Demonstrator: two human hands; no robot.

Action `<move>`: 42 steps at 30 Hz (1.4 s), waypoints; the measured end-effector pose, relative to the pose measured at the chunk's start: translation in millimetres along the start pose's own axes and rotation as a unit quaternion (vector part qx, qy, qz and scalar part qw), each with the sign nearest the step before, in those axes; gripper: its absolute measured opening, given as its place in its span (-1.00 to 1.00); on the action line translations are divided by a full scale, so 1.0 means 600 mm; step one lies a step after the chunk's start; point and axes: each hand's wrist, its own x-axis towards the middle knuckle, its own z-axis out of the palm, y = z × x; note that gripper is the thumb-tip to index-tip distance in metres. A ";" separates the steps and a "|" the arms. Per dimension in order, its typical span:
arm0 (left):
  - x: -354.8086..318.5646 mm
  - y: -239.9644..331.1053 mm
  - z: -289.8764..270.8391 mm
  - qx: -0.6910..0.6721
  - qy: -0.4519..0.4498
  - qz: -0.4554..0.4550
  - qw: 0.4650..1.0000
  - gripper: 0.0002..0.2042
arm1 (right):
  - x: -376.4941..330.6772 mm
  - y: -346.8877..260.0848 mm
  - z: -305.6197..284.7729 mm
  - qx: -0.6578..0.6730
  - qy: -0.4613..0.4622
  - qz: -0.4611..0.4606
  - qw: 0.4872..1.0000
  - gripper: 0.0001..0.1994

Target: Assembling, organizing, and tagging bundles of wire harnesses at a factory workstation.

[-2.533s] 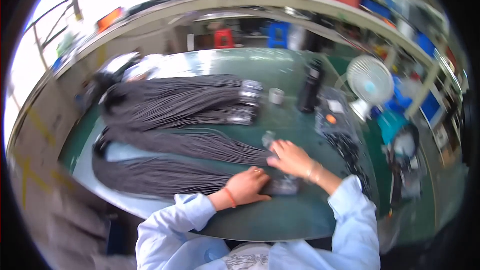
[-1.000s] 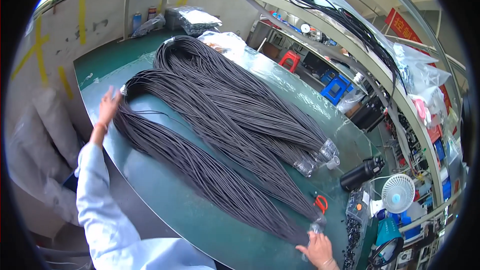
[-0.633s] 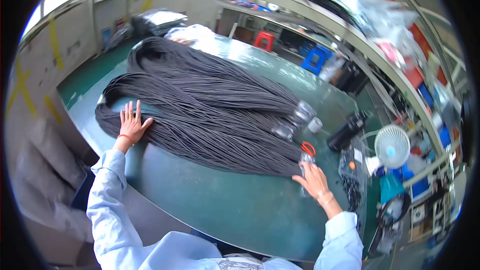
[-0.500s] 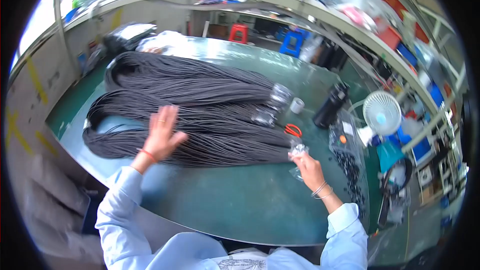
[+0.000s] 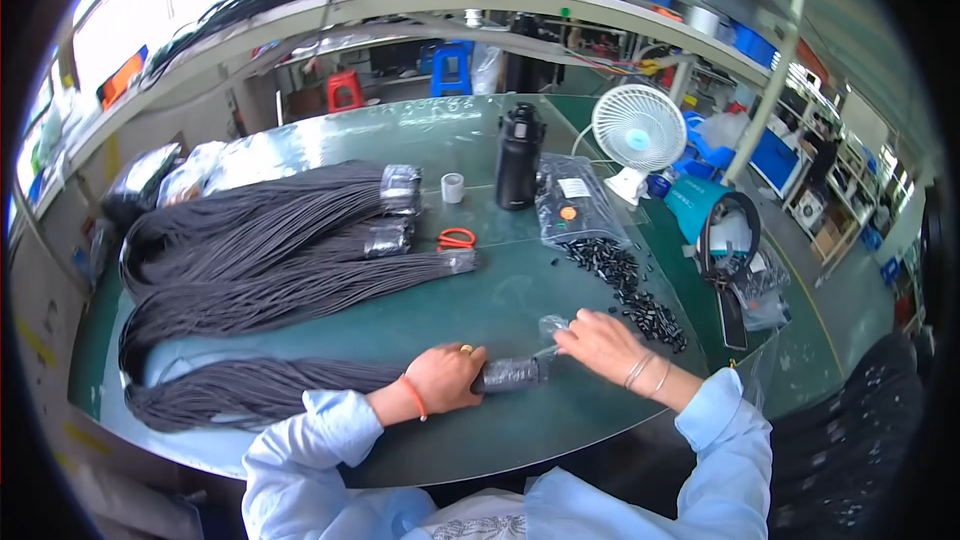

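Holding U-bent cable bundle (image 5: pixel 250 390) down on near side of desk (image 5: pixel 580 430).
Clamping with left grip (image 5: pixel 445 377) just behind film-wrapped end (image 5: pixel 512 374), likely for steadiness; pinching clear film (image 5: pixel 550 325) in right grip (image 5: pixel 600 345) just beyond, probably to spare it tangling. With orange-handled scissors (image 5: pixel 457 239) beside other end (image 5: pixel 462 261), perhaps for reach.

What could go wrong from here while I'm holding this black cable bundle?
The clear plastic at your right hand might tear or slip if pulled hard. The loose black pieces lie close to that hand, so a wide sweep could scatter them. Your left hand grips the cable bundle near its wrapped end; if that grip loosens, the bundle could shift.
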 end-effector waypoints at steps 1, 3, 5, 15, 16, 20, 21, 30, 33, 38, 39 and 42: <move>0.001 0.006 -0.013 0.005 -0.006 0.013 1.000 -0.53 | -0.018 0.014 0.002 -0.017 -0.058 0.002 0.998 -0.90; -0.001 0.010 -0.036 -0.013 -0.003 -0.065 0.998 -0.57 | -0.048 0.024 -0.018 0.008 -0.012 0.032 0.999 -0.92; 0.011 0.000 -0.042 -0.022 -0.010 -0.094 0.995 -0.58 | -0.082 0.027 -0.047 0.059 0.069 0.073 0.993 -0.94; 0.042 0.032 -0.054 -0.101 -0.044 -0.037 0.993 -0.57 | -0.163 0.061 -0.024 0.555 0.352 0.373 0.655 -0.74; 0.046 0.026 -0.057 -0.122 -0.034 -0.058 0.990 -0.56 | -0.173 0.073 -0.020 0.556 0.356 0.378 0.649 -0.74; 0.066 -0.001 -0.056 -0.122 -0.009 -0.096 0.988 -0.57 | -0.202 0.131 -0.004 0.673 0.432 0.256 0.543 -0.76; 0.069 -0.007 -0.054 -0.114 0.002 -0.096 0.989 -0.57 | -0.207 0.145 -0.004 0.696 0.448 0.221 0.516 -0.76; 0.057 0.010 -0.035 -0.113 -0.010 -0.100 0.989 -0.58 | -0.039 -0.033 0.049 0.401 0.227 0.318 0.829 -0.53; 0.054 0.000 -0.036 -0.082 0.011 -0.127 0.988 -0.58 | -0.064 -0.093 0.065 0.220 0.166 0.314 0.909 -0.39; 0.069 -0.010 -0.009 -0.071 0.008 -0.100 0.992 -0.59 | -0.124 -0.200 0.103 0.133 0.092 0.204 0.965 -0.52; 0.072 -0.005 -0.007 -0.061 0.010 -0.097 0.993 -0.60 | -0.136 -0.203 0.113 0.121 0.109 0.140 0.977 -0.60; 0.082 -0.006 0.001 -0.055 0.012 -0.077 0.995 -0.62 | -0.177 -0.168 0.114 0.098 0.111 0.163 0.976 -0.72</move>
